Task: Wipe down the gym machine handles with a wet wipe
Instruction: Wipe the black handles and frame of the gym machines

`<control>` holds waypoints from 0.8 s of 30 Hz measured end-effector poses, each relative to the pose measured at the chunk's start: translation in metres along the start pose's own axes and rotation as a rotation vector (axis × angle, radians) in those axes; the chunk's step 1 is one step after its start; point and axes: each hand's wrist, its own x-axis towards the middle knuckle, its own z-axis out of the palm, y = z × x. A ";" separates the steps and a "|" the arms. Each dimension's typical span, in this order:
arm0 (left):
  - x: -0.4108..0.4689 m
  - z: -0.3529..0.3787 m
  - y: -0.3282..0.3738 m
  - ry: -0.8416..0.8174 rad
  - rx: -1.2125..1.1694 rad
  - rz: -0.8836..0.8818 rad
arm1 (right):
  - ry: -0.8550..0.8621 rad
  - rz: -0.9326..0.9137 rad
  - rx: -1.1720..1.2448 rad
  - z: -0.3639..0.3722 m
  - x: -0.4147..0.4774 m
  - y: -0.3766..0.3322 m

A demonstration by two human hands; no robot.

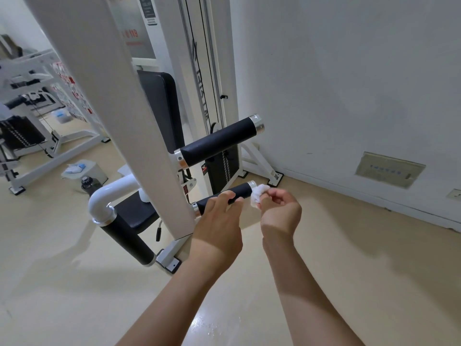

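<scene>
Left grip (217, 216), fingers lying relaxed and holding nothing, is covering the middle of the lower black handle (242, 191); contact is hard to make out. Right grip (280, 211) is pinching a crumpled white wipe (258, 196), half hidden by fingers, at the handle's chrome end

From my screen, the wet wipe (259, 196) is plain white. The lower handle (239, 192) has a matte black grip with a silver end cap, and the upper handle (219, 143) shows the same black and silver. The machine frame (119, 96) is white, and its back pad (159, 108) is black. I see a pale sign (132, 26) with red lettering. The floor (74, 283) is glossy beige, the wall (349, 83) off-white.
</scene>
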 end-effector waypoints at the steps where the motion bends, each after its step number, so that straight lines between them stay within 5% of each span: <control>1: -0.001 0.002 0.000 0.022 0.012 -0.001 | -0.037 -0.139 -0.111 0.001 0.000 -0.004; 5: -0.005 0.008 -0.003 0.089 0.044 0.043 | -0.285 -0.596 -0.708 0.005 0.002 -0.017; 13: -0.010 0.009 -0.003 0.096 0.087 0.021 | -0.477 -0.593 -1.179 0.001 0.024 -0.054; 17: -0.011 0.010 -0.006 0.129 0.052 0.055 | -0.625 -0.869 -0.935 -0.004 -0.001 -0.041; 24: -0.013 0.005 -0.002 0.081 0.031 -0.006 | -0.642 -0.812 -1.134 0.001 0.025 -0.045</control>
